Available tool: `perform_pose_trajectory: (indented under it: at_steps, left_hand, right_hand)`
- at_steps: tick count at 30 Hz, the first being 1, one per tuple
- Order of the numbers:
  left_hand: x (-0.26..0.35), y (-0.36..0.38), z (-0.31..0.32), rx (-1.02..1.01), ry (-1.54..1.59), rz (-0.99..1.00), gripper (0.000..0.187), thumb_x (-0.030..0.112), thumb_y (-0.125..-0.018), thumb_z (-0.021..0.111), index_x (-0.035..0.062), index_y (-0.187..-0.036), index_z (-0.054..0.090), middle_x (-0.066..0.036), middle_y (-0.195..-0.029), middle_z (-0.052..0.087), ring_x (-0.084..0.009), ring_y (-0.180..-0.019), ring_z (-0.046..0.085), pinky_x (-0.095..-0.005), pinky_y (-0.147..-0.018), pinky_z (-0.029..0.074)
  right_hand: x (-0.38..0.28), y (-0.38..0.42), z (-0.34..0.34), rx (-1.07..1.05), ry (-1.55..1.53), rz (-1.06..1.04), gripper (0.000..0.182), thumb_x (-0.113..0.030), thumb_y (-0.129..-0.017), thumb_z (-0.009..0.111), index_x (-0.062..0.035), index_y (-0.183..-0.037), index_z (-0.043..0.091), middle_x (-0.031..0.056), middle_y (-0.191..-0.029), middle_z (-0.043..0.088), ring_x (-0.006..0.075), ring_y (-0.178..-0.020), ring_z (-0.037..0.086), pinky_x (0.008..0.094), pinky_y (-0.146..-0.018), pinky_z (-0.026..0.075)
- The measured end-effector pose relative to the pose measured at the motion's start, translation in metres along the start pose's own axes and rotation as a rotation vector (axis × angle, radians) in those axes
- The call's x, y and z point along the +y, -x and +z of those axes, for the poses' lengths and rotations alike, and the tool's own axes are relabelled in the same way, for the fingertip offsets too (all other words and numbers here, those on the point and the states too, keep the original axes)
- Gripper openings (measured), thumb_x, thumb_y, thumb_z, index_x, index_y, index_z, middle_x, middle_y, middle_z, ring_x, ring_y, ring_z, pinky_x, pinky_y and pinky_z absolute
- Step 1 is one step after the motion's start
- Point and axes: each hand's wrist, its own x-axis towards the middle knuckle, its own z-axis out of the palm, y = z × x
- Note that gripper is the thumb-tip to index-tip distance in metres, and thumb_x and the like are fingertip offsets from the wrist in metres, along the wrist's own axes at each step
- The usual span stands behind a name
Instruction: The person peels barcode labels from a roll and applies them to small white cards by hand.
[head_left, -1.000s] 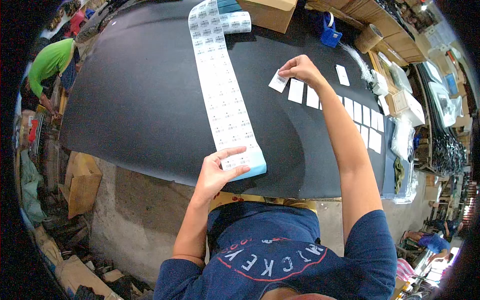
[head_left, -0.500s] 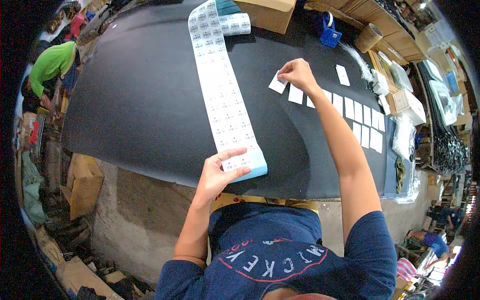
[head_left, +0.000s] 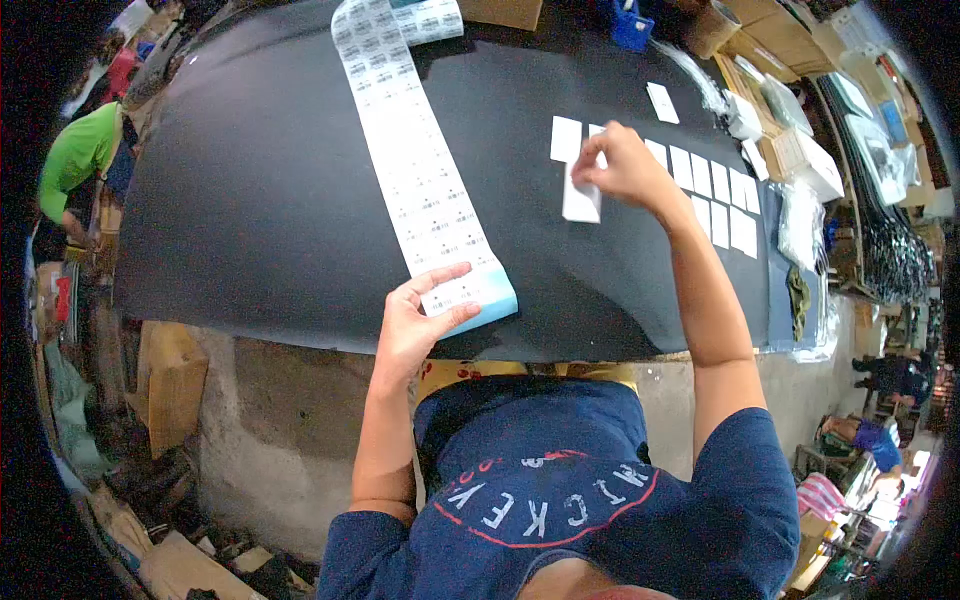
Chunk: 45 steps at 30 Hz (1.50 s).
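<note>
A long strip of printed sticker labels (head_left: 425,190) runs from a roll (head_left: 435,22) at the table's far side down to the front edge. My left hand (head_left: 415,315) grips its near end, thumb and fingers on the printed face, where the pale blue backing (head_left: 495,297) curls over. My right hand (head_left: 630,170) is closed in a pinch at the top of a white card (head_left: 581,205), its fingertips slightly blurred. Just behind that card lies another white card (head_left: 566,138). To the right, several white cards (head_left: 702,174) lie in two rows, partly covered by my right forearm.
The black tabletop (head_left: 250,200) carries a lone card (head_left: 662,103), a blue basket (head_left: 631,28), a brown tape roll (head_left: 712,28) and a cardboard box (head_left: 505,12). White boxes (head_left: 808,165) and plastic bags (head_left: 800,228) crowd the right edge. A person in green (head_left: 80,155) bends at far left.
My right hand has left the card at the row's left end and now pinches another card nearer me. My left hand keeps its grip on the strip. The whole view has shifted somewhat.
</note>
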Motion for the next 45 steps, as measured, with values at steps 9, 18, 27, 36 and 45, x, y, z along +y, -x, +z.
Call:
perform_pose_trajectory:
  at_steps: [9,18,27,36,45]
  left_hand:
    - [0.002,0.000,0.003,0.027,-0.041,-0.015,0.048,0.000,-0.072,0.076,-0.0007,-0.118,0.061,-0.011,-0.111,0.064,-0.0141,-0.096,0.061,-0.0258,-0.086,0.048]
    - [0.003,0.002,0.006,0.035,-0.074,0.022,0.046,-0.002,-0.073,0.074,-0.0003,-0.117,0.061,-0.010,-0.109,0.065,-0.0143,-0.096,0.062,-0.0259,-0.086,0.048]
    - [0.000,0.001,0.006,0.029,-0.075,0.048,0.045,-0.003,-0.074,0.073,0.0005,-0.118,0.062,-0.010,-0.112,0.064,-0.0143,-0.099,0.060,-0.0261,-0.088,0.047]
    - [-0.001,-0.002,0.005,0.068,-0.280,0.129,0.043,-0.005,-0.075,0.067,-0.0059,-0.117,0.059,-0.015,-0.117,0.059,-0.0212,-0.107,0.056,-0.0311,-0.093,0.044]
    - [0.001,0.006,0.009,0.010,-0.145,0.078,0.043,-0.011,-0.082,0.058,-0.0047,-0.125,0.054,-0.015,-0.117,0.057,-0.0192,-0.101,0.057,-0.0315,-0.092,0.044]
  right_hand:
    - [-0.014,0.119,0.005,0.749,0.497,-0.416,0.019,-0.001,-0.067,0.065,-0.0113,-0.082,0.068,0.0006,-0.087,0.061,0.0220,-0.097,0.057,0.0453,-0.095,0.040]
    - [-0.004,0.138,-0.004,0.606,0.206,-0.175,0.013,-0.004,-0.066,0.070,-0.0081,-0.078,0.068,0.0041,-0.083,0.061,0.0257,-0.089,0.056,0.0419,-0.088,0.040]
    - [0.042,0.115,0.014,-0.002,-0.290,0.231,0.012,-0.013,-0.066,0.072,-0.0052,-0.075,0.071,0.0082,-0.073,0.065,0.0225,-0.077,0.057,0.0340,-0.071,0.045]
    - [0.065,0.125,0.048,0.382,-0.078,-0.042,0.012,-0.016,-0.064,0.074,-0.0071,-0.067,0.067,0.0079,-0.074,0.062,0.0257,-0.081,0.059,0.0383,-0.078,0.044]
    - [0.044,0.139,0.054,0.504,-0.093,0.166,0.042,-0.026,-0.061,0.080,-0.0177,-0.100,0.069,0.0123,-0.104,0.052,0.0306,-0.103,0.047,0.0427,-0.084,0.039]
